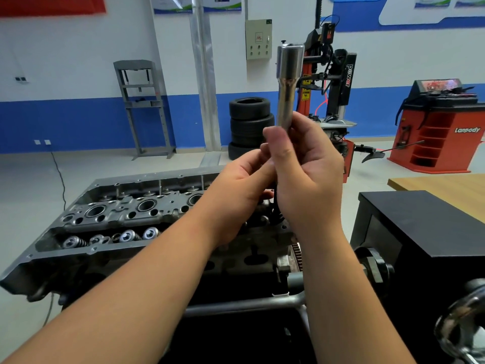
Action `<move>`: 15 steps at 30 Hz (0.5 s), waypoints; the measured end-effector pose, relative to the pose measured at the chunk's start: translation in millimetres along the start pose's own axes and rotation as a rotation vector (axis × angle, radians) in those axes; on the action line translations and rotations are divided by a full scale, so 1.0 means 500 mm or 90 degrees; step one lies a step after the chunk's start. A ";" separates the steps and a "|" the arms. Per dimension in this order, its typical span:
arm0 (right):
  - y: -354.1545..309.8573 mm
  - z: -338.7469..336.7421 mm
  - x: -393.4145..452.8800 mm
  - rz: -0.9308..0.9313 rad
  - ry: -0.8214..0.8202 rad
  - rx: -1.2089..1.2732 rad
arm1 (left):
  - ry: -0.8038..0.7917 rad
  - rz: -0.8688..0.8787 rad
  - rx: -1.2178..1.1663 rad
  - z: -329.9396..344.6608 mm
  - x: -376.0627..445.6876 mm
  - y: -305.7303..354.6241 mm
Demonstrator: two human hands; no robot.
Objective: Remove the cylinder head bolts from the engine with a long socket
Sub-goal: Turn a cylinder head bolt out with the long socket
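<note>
- Fingers of the right hand [307, 174] are clamped round the lower end of a long, shiny, silver metal socket [288, 82], thumb across its front; the socket stands nearly upright, wide end up, raised above the engine.
- Fingers of the left hand [241, 190] curl in against the socket's bottom end, pinching something dark there; what it is cannot be told.
- Grey cast-metal cylinder head [126, 214], with round bores and valve springs showing, sits below both forearms on a dark engine stand [252, 303].
- Stacked black tyres [249, 124] stand on the floor beyond.
</note>
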State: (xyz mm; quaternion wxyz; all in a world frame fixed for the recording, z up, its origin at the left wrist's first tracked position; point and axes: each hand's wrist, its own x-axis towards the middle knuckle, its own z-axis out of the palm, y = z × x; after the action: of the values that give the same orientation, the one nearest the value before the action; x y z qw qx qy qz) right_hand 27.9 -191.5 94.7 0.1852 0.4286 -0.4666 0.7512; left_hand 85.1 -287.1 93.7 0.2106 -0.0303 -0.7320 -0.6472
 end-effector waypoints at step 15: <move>0.000 0.002 0.001 0.022 -0.021 0.000 | 0.004 0.005 0.004 0.002 0.000 0.001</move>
State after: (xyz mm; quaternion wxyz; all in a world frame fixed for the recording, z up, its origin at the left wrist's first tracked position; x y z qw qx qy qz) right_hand 28.1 -192.5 95.2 0.1647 0.4329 -0.4768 0.7471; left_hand 84.8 -286.2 94.1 0.2154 -0.0305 -0.7333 -0.6442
